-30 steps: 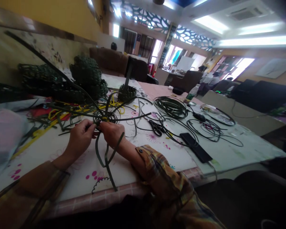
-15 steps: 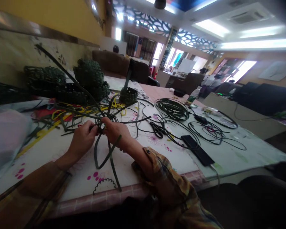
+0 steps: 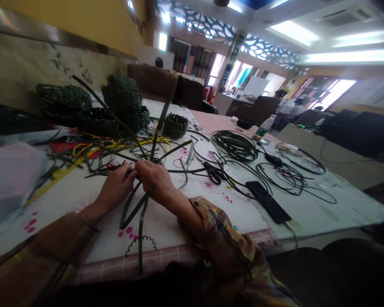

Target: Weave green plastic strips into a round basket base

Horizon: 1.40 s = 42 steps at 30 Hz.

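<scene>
Dark green flat weaving strips [image 3: 141,238] fan out from a small woven piece [image 3: 154,161] in front of me, several toward the back and sides, others down over the table's front edge. My left hand [image 3: 120,183] is closed at the left side of this piece, thumb and fingers pinching together. Pressed close beside it, my right hand [image 3: 154,177] curls over the piece from the right, its fingers closed. Both hands nearly touch and cover much of the weaving. Exactly which strip lies between the fingertips is hidden.
Black scissors [image 3: 213,172] lie right of my hands. Beyond are a coil of green strip [image 3: 234,145], a black phone-like slab [image 3: 268,202] with a cable, and a bottle [image 3: 265,128]. Woven green baskets [image 3: 123,100] stand back left; a small basket [image 3: 176,125] sits behind the weaving.
The woven piece has turned, so its strips point in different directions; one now stands nearly upright behind my hands. My right hand has tilted lower over it, and the view has shifted slightly.
</scene>
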Available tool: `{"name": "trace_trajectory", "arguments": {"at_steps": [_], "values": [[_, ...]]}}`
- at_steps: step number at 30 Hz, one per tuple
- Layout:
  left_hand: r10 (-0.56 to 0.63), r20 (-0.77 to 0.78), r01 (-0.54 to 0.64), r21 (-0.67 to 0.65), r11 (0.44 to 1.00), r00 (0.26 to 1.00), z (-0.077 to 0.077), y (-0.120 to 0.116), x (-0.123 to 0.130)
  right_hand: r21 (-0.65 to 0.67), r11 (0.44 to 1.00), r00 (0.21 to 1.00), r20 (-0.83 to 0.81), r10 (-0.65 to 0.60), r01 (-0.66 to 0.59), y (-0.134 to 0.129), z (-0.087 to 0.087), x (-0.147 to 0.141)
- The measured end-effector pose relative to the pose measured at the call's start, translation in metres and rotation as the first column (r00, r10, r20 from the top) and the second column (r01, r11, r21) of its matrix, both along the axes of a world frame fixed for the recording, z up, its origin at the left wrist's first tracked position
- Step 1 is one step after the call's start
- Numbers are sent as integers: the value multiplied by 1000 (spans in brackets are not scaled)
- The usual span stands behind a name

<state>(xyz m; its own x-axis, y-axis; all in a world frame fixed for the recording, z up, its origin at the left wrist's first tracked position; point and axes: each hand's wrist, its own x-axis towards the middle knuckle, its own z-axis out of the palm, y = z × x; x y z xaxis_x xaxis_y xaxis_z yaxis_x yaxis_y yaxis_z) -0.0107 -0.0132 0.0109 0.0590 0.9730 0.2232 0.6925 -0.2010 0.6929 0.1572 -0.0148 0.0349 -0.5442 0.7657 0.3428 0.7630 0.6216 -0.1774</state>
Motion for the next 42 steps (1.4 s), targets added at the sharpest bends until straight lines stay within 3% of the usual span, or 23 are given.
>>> {"name": "trace_trajectory", "arguments": {"at_steps": [7,15,23,28,33,37,42], "values": [[-6,113,0,55,999,994,-8,4,-8,91,974,964,187,189,-209,-9,5,-7],[74,241,-67,-37,997,968,1,7,-12,70,983,958,246,150,-172,-12,2,-15],[102,252,-92,-51,994,962,10,6,-10,111,982,951,285,116,-153,-6,-7,-10],[61,277,-56,-25,998,959,5,7,-11,127,986,967,244,72,-105,-5,-9,-7],[20,386,14,-85,996,922,1,8,-10,86,996,998,63,32,-37,-1,-19,-8],[-19,474,94,-135,986,880,1,8,-8,24,996,991,-107,-85,88,6,-30,-10],[-46,418,102,-114,988,907,1,6,-7,-78,979,946,-256,-201,187,6,-29,-10]]}}
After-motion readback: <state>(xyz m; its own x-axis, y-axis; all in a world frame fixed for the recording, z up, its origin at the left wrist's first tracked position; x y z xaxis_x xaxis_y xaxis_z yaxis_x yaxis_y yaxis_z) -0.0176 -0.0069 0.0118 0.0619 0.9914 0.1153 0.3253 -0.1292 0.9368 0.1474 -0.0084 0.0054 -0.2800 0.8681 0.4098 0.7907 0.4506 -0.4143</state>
